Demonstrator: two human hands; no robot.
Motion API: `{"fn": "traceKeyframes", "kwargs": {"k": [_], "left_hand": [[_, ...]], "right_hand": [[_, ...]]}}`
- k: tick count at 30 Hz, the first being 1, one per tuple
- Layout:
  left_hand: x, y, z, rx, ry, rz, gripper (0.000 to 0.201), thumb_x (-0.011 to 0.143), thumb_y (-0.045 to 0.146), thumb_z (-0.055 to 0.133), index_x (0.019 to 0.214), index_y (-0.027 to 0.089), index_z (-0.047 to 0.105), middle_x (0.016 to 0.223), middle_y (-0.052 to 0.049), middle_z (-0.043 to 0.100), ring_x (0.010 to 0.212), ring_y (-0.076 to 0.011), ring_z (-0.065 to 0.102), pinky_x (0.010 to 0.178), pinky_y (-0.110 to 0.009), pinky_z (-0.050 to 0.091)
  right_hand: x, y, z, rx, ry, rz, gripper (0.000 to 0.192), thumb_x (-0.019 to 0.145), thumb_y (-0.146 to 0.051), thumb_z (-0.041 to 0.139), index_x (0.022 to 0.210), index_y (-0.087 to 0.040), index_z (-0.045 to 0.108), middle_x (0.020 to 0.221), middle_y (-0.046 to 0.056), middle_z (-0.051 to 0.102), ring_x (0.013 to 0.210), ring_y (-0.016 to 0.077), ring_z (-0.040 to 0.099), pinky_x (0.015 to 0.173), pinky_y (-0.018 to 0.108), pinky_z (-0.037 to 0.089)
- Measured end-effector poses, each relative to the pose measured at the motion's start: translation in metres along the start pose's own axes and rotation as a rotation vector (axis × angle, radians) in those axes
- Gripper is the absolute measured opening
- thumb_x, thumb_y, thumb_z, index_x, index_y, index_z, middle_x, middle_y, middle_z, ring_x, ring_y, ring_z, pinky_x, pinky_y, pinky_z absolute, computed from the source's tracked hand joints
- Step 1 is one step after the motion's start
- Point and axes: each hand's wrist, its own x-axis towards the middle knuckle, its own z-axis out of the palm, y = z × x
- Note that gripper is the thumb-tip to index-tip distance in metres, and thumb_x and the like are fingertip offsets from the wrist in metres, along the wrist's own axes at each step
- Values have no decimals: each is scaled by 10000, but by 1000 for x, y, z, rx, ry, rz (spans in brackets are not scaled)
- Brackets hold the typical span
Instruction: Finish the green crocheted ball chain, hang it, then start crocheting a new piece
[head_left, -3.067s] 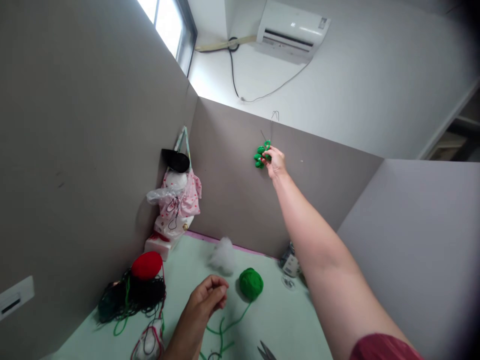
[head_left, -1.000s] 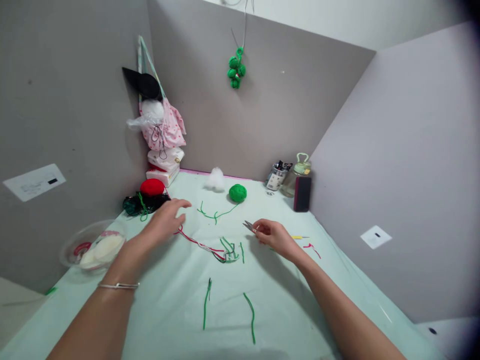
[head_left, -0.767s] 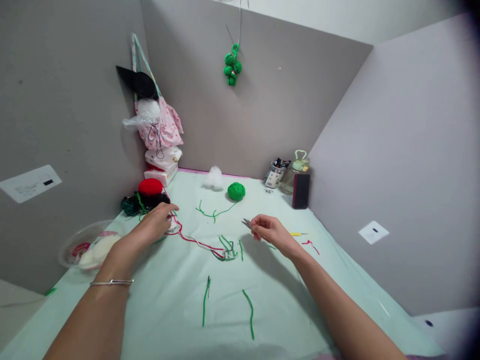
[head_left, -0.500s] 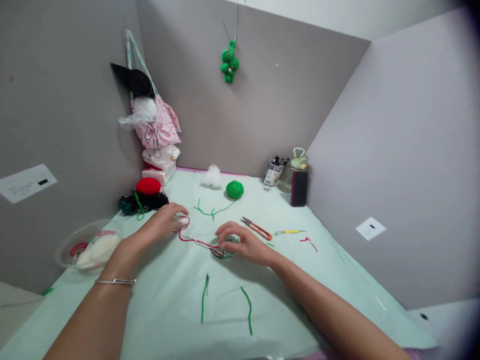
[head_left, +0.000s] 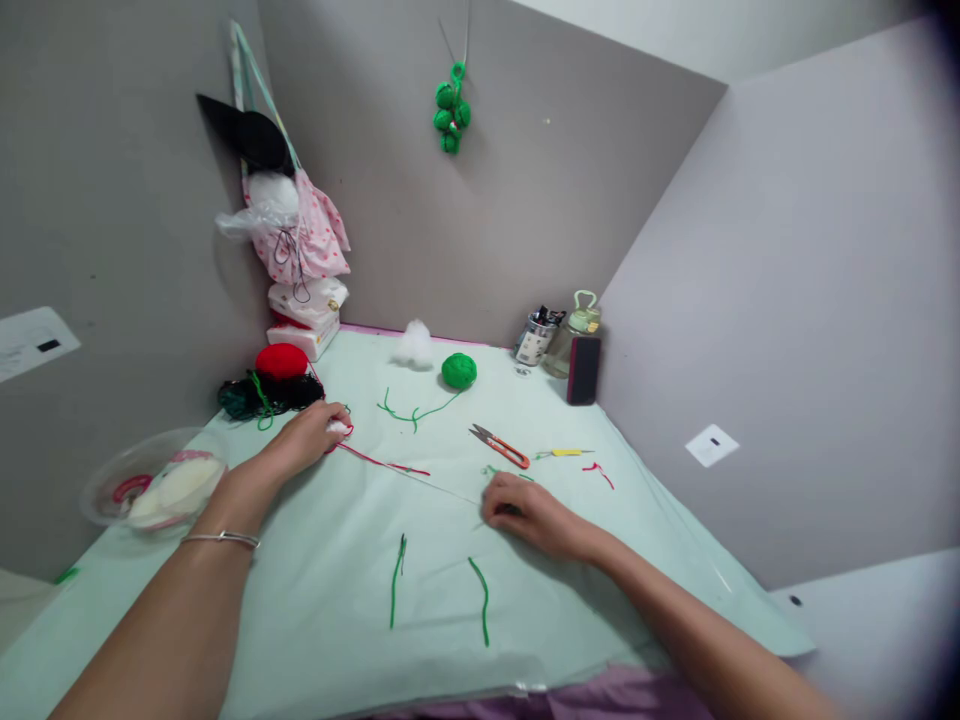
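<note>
My left hand (head_left: 311, 435) lies on the table at the left, its fingers closed round a small white yarn bundle (head_left: 338, 427) with red yarn about it. From there a thin strand of white yarn (head_left: 439, 486) runs taut to my right hand (head_left: 534, 515), whose closed fingers hold its far end. A red yarn strand (head_left: 386, 463) lies loose beside the white one. Just behind my right hand are small green yarn bits (head_left: 491, 470). Orange-handled thread snips (head_left: 501, 447) and a yellow-handled crochet hook (head_left: 564, 453) rest farther back.
A green yarn ball (head_left: 459, 371) and white stuffing (head_left: 414, 345) stand at the back. Red yarn (head_left: 282, 361) and a plastic bowl (head_left: 94, 495) are at the left. A phone (head_left: 583, 370) stands right. Two green yarn pieces (head_left: 485, 600) lie in front.
My right hand has moved right and toward me, drawing the white strand straight. The red strand's end is now free of that hand. My left hand has closed round the bundle. The view has shifted slightly.
</note>
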Motion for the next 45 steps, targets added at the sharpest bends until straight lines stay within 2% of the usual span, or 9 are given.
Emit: {"fn": "traceKeyframes", "kwargs": {"k": [4, 9, 12, 17, 22, 31, 35, 39, 45], "left_hand": [[0, 2, 1, 16, 12, -3, 215, 745, 345, 576, 859, 205, 692, 913, -69, 671, 836, -264, 628, 739, -326, 442], [-1, 15, -3, 77, 79, 17, 181, 734, 342, 620, 844, 227, 706, 936, -100, 677, 988, -346, 606, 878, -413, 442], [-2, 36, 3, 77, 110, 95, 251, 791, 343, 593, 983, 231, 709, 1132, -126, 664, 1164, -378, 535, 1030, -482, 379], [-15, 79, 36, -15, -116, 321, 247, 884, 378, 574, 1059, 248, 690, 1146, -62, 694, 1119, -268, 586, 1001, -368, 449], [-26, 92, 51, -2, -232, 372, 103, 850, 327, 633, 874, 254, 703, 986, -45, 680, 1009, -268, 585, 885, -365, 463], [-10, 36, 14, 53, -82, 126, 176, 755, 217, 638, 582, 236, 613, 736, -76, 623, 835, -301, 569, 790, -398, 407], [-11, 37, 6, 10, -17, 97, 166, 735, 213, 654, 576, 230, 610, 727, -92, 624, 876, -337, 590, 858, -447, 412], [-18, 69, 18, -138, 5, 192, 163, 848, 295, 593, 953, 236, 702, 1075, -100, 697, 1102, -322, 576, 978, -441, 414], [-28, 97, 43, -415, -159, 241, 185, 835, 304, 650, 1000, 244, 708, 941, -46, 741, 881, -239, 666, 829, -362, 506]], "right_hand": [[-55, 33, -47, -309, 98, 364, 142, 883, -141, 592, 812, -233, 673, 901, 32, 682, 798, 182, 651, 752, 293, 521], [-71, 32, -69, -466, 367, 464, 220, 950, -169, 454, 828, -204, 635, 988, 136, 672, 936, 279, 640, 869, 449, 496], [-42, -11, -36, -268, 374, 143, 147, 995, -209, 505, 936, -224, 639, 1130, 112, 683, 1078, 234, 643, 971, 407, 499], [17, -81, 41, 7, 33, -361, 124, 1013, -217, 531, 1004, -187, 651, 1202, 107, 687, 1125, 176, 607, 1018, 319, 507], [22, -79, 69, -158, -179, -497, 166, 1028, -201, 493, 1041, -149, 650, 1084, 91, 709, 977, 179, 580, 962, 303, 490], [-90, 17, -23, -480, 57, 309, 275, 1000, -192, 404, 866, -215, 643, 882, 72, 653, 795, 205, 620, 735, 324, 502], [-114, 44, -62, -648, 357, 563, 271, 931, -294, 461, 750, -220, 648, 870, 106, 670, 778, 259, 631, 693, 373, 485], [-74, 19, -60, -278, 541, 525, 280, 933, -448, 528, 891, -233, 703, 885, 74, 710, 761, 231, 639, 711, 351, 498], [31, -34, -41, -6, 391, 303, 214, 929, -369, 582, 859, -215, 711, 819, 31, 683, 716, 174, 581, 663, 291, 444]]}}
